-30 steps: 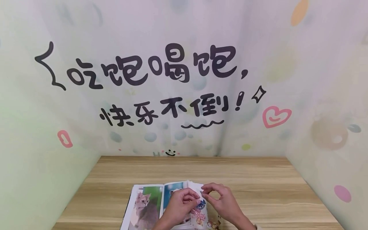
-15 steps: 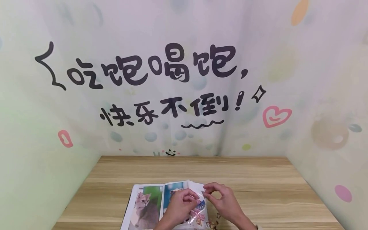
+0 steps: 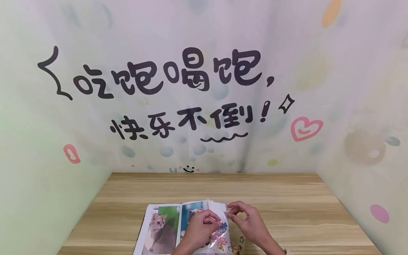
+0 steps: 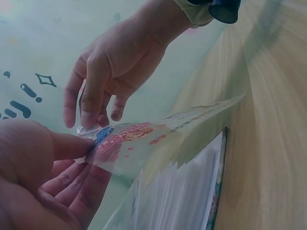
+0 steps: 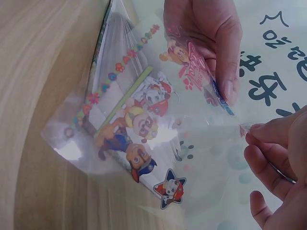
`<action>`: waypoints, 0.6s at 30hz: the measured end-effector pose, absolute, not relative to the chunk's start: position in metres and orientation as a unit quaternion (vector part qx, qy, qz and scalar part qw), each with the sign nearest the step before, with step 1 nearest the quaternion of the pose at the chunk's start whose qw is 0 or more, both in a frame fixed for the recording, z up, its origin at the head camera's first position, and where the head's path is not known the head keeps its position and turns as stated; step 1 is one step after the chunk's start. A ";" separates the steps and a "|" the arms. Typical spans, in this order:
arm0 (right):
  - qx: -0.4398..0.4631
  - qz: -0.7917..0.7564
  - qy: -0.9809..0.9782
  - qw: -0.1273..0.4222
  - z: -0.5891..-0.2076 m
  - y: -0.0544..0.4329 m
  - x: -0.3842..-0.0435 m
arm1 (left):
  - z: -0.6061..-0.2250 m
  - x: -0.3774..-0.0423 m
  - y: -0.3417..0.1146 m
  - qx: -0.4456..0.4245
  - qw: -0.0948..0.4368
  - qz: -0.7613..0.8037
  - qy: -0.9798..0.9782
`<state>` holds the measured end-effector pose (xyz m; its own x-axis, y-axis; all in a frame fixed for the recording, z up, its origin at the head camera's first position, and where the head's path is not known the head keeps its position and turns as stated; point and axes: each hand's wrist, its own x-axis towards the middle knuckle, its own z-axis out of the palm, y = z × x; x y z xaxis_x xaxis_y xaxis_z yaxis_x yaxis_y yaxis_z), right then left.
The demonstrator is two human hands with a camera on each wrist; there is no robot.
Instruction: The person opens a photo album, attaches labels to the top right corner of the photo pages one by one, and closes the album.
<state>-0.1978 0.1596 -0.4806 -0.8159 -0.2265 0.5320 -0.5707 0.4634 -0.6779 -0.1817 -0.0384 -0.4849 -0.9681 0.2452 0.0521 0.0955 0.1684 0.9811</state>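
A see-through sticker sheet (image 5: 120, 124) printed with cartoon puppies, pink lettering and a colourful border stands slanted above the photo album (image 3: 145, 221). The left hand (image 3: 199, 228) pinches the sheet between thumb and fingers beside the blue and pink stickers (image 4: 122, 136). At the sheet's top edge, the right hand (image 3: 250, 221) pinches a small clear piece (image 5: 244, 129) with a touch of red, thumb against forefinger. Whether that piece is the sheet's corner or a loose sticker I cannot tell. Its other fingers curl loosely below. The album lies open under the left hand.
A cat photo (image 3: 160, 226) fills the album's left page. The right page's animal photo (image 3: 188, 209) is partly covered by the left hand. The wooden table (image 3: 287, 198) runs back to a patterned curtain (image 3: 204, 152) with black lettering.
The right hand has shifted very slightly, its fingertips drawing a bit away from the left hand along the sheet's upper edge. The left hand keeps its hold; the album stays put.
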 end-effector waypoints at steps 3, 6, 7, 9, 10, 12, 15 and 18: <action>0.235 0.464 -0.835 0.181 -0.482 0.160 -0.198 | -0.486 -0.181 -0.039 0.113 0.047 0.623 0.772; 0.235 0.471 -0.831 0.180 -0.482 0.161 -0.198 | -0.487 -0.181 -0.038 0.110 0.042 0.615 0.780; 0.235 0.472 -0.830 0.180 -0.482 0.161 -0.198 | -0.487 -0.182 -0.038 0.107 0.042 0.612 0.782; 0.234 0.478 -0.828 0.178 -0.481 0.161 -0.198 | -0.487 -0.182 -0.038 0.102 0.044 0.609 0.785; 0.233 0.478 -0.828 0.176 -0.482 0.162 -0.198 | -0.487 -0.182 -0.038 0.100 0.045 0.609 0.785; 0.230 0.479 -0.830 0.169 -0.482 0.163 -0.198 | -0.487 -0.181 -0.037 0.098 0.045 0.610 0.785; 0.216 0.478 -0.837 0.157 -0.482 0.167 -0.199 | -0.488 -0.180 -0.037 0.100 0.040 0.612 0.784; 0.196 0.477 -0.841 0.162 -0.482 0.171 -0.201 | -0.489 -0.180 -0.038 0.103 0.030 0.609 0.786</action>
